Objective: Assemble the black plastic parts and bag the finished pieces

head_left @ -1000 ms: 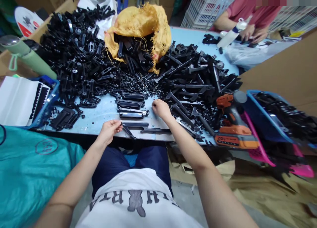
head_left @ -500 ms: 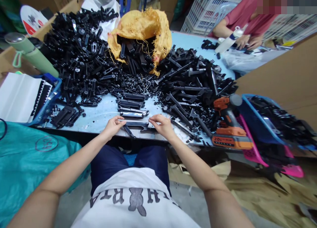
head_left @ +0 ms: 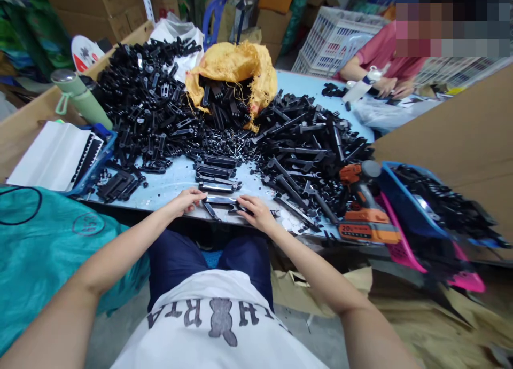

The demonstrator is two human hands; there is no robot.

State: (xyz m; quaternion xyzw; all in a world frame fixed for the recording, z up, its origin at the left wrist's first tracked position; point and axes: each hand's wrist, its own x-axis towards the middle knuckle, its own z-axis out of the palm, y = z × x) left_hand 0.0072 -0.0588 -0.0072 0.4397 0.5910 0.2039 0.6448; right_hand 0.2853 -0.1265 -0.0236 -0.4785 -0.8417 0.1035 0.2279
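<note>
Black bar (head_left: 221, 199) between two bare hands, lower centre of the frame.
Left hand (head_left: 187, 202): thumb and fingers pinched on the bar's left end. Right hand (head_left: 256, 211): fingers partly bent at its right end, firmness of hold unclear. The bar's long axis runs left to right, spanning the gap; both hands are equally near. Just above lie similar bars (head_left: 216, 187), roughly parallel; farther right, a cordless drill (head_left: 366, 201).
</note>
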